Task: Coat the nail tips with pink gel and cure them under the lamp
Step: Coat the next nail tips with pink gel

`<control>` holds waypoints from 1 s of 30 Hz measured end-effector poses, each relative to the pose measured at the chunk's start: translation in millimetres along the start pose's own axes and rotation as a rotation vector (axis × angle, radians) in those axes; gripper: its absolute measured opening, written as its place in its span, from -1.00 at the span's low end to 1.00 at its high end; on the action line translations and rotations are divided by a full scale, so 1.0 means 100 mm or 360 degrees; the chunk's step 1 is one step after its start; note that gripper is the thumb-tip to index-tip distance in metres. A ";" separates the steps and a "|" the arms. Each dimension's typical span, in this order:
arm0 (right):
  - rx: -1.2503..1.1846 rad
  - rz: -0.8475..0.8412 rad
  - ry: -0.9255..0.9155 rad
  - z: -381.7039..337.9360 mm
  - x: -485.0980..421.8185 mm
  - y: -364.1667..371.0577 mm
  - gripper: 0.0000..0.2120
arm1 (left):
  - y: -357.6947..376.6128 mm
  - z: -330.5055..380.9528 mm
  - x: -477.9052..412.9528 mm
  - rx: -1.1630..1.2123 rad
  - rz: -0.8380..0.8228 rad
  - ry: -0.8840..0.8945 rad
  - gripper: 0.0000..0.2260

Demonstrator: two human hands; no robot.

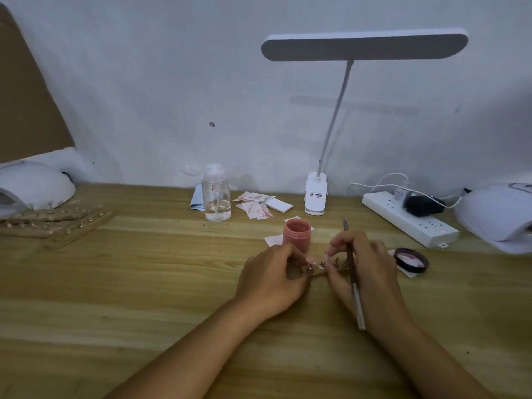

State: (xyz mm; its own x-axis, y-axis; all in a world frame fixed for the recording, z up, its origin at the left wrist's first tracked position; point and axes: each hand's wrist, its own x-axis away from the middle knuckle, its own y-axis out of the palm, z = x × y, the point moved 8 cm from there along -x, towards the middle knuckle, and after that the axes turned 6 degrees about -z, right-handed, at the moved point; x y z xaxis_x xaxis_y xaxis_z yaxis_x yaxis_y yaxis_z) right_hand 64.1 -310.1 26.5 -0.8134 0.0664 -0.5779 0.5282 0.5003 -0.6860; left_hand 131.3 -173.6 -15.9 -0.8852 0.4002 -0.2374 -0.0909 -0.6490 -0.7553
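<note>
At a wooden desk (144, 283), a person preps a row of nail tips (322, 264) for pink gel. The tips sit on small metal stands along a wooden holder strip (318, 273) between both hands, w/ the open jar of pink gel (297, 234) just behind and its lid (411, 260) off to the R.

Step in hand, by the look of it: steadying the strip & setting a tip before painting. To do it well, keep the strip pinned flat, load the brush (357, 303) lightly at the jar rim and lay a thin, even coat from base to edge. Gel should stay off the stands. Either curing lamp, L (34, 185) or R (495, 217), is within reach for the cure.

Fingers: the left hand (270, 280) is curled closed round the strip's L end, gripping it against the desk. The right hand (365, 269) is curled round the brush, whose shaft runs across the back of the fingers, dark end pointing away. Its thumb & forefinger tips are drawn nearly together over the row; whether they pinch a tip or only touch it can't be made out. Which brush end carries the bristles isn't clear either.

Also on the desk: more loaded strips (57, 223) far L, a pump bottle (216, 194), stained wipes (253, 205), a desk lamp (364, 47) and a power strip (408, 217).
</note>
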 end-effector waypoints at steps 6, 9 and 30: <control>0.0006 -0.0052 -0.0048 -0.05 0.02 0.02 -0.67 | -0.01 0.03 0.02 0.0119 0.0001 0.0059 -0.85; 0.0031 -0.0064 -0.0057 -0.05 0.02 0.03 -0.67 | 0.00 0.03 0.02 0.0142 -0.0021 0.0084 -0.86; -0.1377 0.0199 0.0554 0.16 0.16 -0.03 -0.92 | 0.01 0.00 0.02 0.0197 -0.0080 0.0093 -0.84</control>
State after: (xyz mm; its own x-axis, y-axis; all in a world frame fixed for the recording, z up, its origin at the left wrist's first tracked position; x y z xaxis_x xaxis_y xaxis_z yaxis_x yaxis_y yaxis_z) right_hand 53.3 -324.5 12.7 -0.8639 0.3474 -0.3648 0.3659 0.9304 0.0195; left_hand 129.1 -173.4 -16.7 -0.8502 0.4691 -0.2389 -0.1933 -0.7004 -0.6871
